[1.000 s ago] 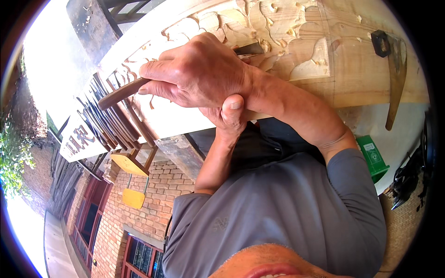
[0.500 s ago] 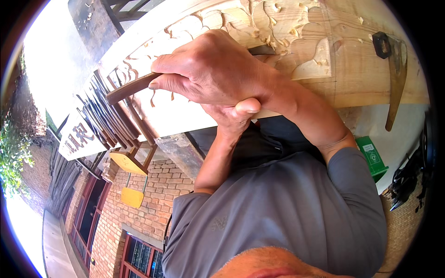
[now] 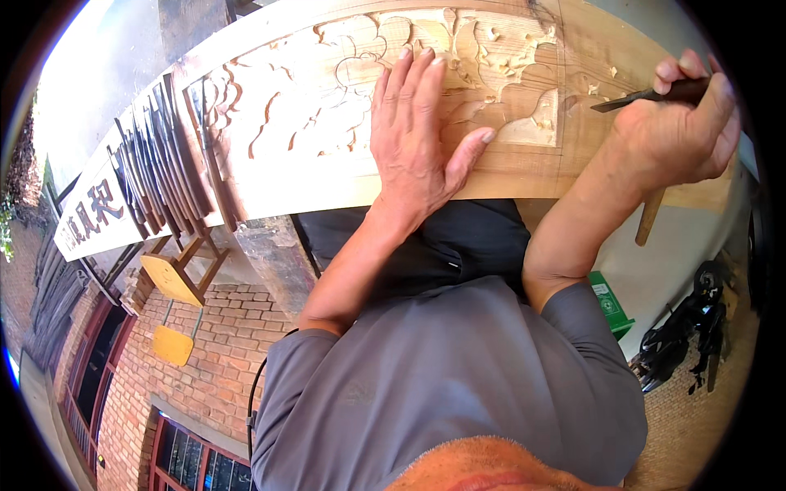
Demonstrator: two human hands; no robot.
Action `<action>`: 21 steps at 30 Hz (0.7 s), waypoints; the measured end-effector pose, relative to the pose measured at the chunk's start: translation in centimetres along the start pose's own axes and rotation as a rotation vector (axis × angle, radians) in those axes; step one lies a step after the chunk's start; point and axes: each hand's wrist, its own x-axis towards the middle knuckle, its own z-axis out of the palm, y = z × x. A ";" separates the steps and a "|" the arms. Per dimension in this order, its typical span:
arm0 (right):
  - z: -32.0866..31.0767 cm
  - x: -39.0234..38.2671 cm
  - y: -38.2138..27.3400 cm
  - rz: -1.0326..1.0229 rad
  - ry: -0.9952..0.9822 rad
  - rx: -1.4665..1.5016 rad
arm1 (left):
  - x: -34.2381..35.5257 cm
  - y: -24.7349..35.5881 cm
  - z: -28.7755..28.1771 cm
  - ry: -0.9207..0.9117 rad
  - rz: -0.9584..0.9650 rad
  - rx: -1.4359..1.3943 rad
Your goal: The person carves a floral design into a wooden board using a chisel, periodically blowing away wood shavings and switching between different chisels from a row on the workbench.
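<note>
One dark-bladed carving tool (image 3: 624,103) grasped in right hand (image 3: 681,137); left hand (image 3: 412,139) unclenched, palm-down, thumb out, on carved board (image 3: 499,173).

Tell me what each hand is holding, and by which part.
The right hand holds a slim, dark, pointed carving tool by its dark handle. The left hand, spread over the pale carved wooden board, holds nothing.

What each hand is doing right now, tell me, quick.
Left hand: open, palm down over the carved board, holding nothing.
Right hand: closed around a dark carving tool, blade pointing left.
</note>
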 end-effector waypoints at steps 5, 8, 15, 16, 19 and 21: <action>-2.1 -0.5 1.6 0.237 -0.196 0.142 | 0.0 1.2 0.5 -0.168 0.231 -0.178; -2.1 -0.4 2.6 0.437 -0.369 0.351 | -1.3 1.5 0.8 -0.047 0.380 -0.161; 4.5 -4.7 -1.3 0.531 -0.336 0.655 | -1.4 1.6 0.7 -0.008 0.367 -0.012; 4.6 -4.8 -1.1 0.573 -0.291 0.588 | -1.5 1.3 1.0 0.006 0.350 0.006; 2.5 -4.1 2.3 0.514 -0.594 0.792 | -1.1 1.8 0.9 -0.046 0.331 0.032; 2.4 -3.8 2.1 0.497 -0.751 0.760 | -1.5 1.5 1.3 -0.037 0.343 0.036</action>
